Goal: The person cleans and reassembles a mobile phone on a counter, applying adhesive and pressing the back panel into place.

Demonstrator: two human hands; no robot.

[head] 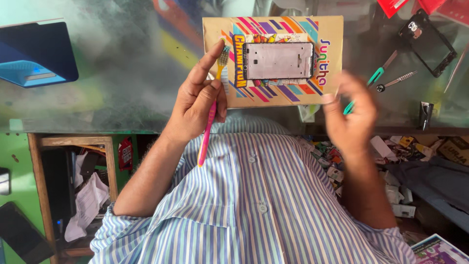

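My left hand (199, 100) grips a pink toothbrush (211, 110) with its bristled head pointing up beside a colourful striped notebook (273, 61) on the glass desk. A silver phone frame (278, 60) lies flat on the notebook. My right hand (351, 115) is blurred at the notebook's lower right corner, fingers pinched on what looks like a thin tool with a teal handle (348, 107). I cannot tell exactly what that tool is.
A black phone frame (429, 41), a teal-handled tool (380, 72) and a metal screwdriver (396, 80) lie on the glass desk (122, 73) at the right. A blue device (34, 51) sits at far left. Below are an open shelf with papers (85, 200) and scattered small boxes (391, 151).
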